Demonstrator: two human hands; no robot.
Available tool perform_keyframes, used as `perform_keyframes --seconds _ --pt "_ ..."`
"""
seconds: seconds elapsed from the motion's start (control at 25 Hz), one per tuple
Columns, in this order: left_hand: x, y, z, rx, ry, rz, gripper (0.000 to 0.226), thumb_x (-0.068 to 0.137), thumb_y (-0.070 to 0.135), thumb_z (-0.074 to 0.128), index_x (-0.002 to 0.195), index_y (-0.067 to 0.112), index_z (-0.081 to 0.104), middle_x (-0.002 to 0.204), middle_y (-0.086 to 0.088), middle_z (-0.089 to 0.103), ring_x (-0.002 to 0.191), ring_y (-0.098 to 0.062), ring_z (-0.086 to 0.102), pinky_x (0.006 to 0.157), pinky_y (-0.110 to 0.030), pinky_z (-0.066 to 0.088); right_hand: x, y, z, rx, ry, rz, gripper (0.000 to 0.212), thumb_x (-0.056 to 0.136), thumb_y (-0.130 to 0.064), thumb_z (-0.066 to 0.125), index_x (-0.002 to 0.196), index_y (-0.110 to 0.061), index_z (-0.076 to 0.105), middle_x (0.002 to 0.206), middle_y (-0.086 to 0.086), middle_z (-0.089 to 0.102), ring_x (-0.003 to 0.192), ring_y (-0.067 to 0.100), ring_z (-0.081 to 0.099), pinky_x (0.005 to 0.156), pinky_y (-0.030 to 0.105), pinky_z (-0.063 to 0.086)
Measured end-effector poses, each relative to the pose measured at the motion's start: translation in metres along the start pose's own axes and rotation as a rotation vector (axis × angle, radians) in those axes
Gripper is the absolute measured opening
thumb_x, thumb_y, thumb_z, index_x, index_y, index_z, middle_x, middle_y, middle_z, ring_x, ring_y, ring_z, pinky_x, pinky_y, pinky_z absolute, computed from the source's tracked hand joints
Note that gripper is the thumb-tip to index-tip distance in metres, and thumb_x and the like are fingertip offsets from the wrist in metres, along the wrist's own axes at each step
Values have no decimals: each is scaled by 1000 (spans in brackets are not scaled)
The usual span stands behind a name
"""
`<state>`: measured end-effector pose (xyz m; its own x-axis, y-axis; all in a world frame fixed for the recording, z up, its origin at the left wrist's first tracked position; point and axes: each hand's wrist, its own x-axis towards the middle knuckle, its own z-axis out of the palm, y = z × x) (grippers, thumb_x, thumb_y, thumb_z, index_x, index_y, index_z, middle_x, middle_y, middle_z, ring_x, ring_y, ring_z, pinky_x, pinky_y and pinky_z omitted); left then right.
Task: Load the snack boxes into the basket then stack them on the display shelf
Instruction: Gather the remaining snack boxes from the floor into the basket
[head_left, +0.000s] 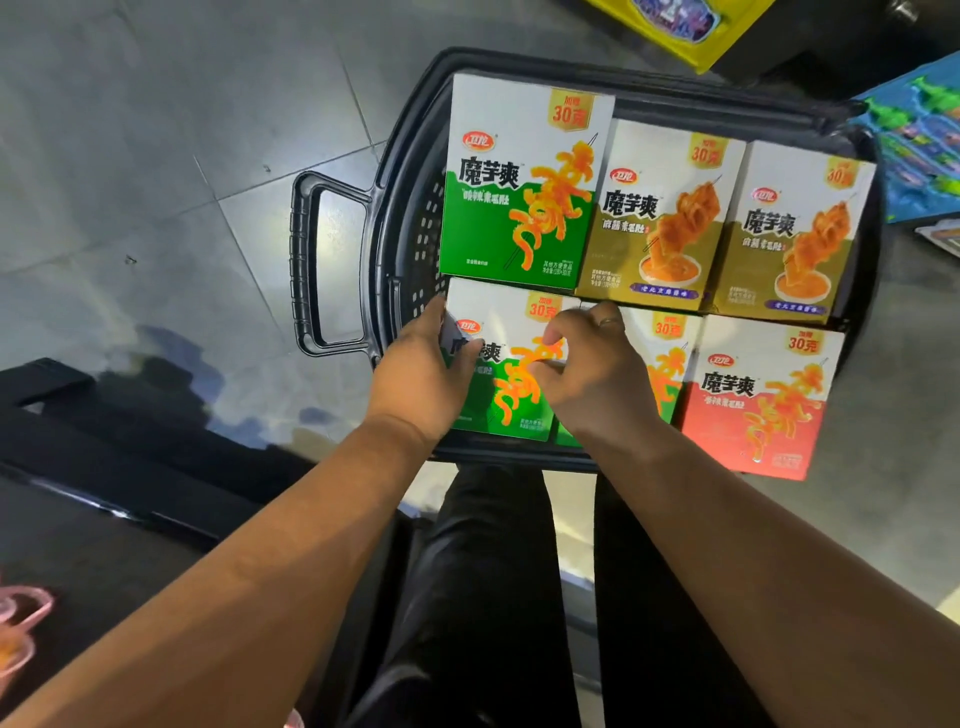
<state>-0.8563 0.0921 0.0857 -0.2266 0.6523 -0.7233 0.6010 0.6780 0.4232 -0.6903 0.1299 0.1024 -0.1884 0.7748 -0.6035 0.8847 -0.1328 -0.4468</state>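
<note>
Staring down at a black plastic shopping basket (410, 228) sitting on grey floor tiles (156, 156). Counting six flat cardboard snack boxes lying face up in it, three per row. Far row: one green-and-white box (514, 192), then two gold-and-white boxes (660, 218) (789, 234). Near row: two more green ones plus one red-and-white box (753, 400). Gripping the near-left green box (511, 400) with both hands: left hand (415, 379) wrapping fingers round its left edge, right hand (592, 374) curling fingers onto its front, half covering the middle green box (667, 374).
</note>
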Motion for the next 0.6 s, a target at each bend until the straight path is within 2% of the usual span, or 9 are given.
perform_keyframes --seconds 0.08,0.16,0.24,0.36,0.44,0.6 --pt "-11 5 -10 95 31 30 68 94 37 61 152 16 31 146 -11 47 131 -30 47 103 -38 41 -6 3 -12 -111 -1 -28 34 85 -23 72 115 -11 63 125 11 50 92 30 63 73 29 42" --pt "-27 14 -24 215 63 80 75 94 40 60 154 13 25 154 -13 35 140 -31 34 112 -40 31 -15 5 -32 -342 -16 5 50 88 -35 66 133 -16 53 137 10 43 118 32 50 89 37 44" --pt "-49 29 -40 311 66 151 79 93 43 59 155 9 21 159 -15 26 146 -31 23 118 -38 19 -33 4 -59 -456 13 18 63 87 -40 67 142 -21 45 148 9 37 132 34 38 100 44 39" --pt "-89 66 -68 450 99 341 84 90 47 62 152 3 27 156 -23 28 145 -38 26 120 -44 21 -75 -2 -110 -471 136 25 72 76 -38 78 139 -17 52 147 17 44 132 43 42 102 53 39" --pt "-117 96 -84 553 147 448 86 88 53 60 152 5 28 156 -23 28 146 -39 25 120 -48 22 -106 -6 -145 -468 193 59 77 74 -41 78 141 -16 50 148 19 42 135 45 39 106 58 34" --pt "-183 168 -106 685 179 595 91 85 68 30 155 13 18 160 -17 21 148 -37 20 118 -50 24 -180 -9 -212 -466 296 87 82 80 -50 68 150 -22 36 158 11 28 146 40 20 115 60 17"
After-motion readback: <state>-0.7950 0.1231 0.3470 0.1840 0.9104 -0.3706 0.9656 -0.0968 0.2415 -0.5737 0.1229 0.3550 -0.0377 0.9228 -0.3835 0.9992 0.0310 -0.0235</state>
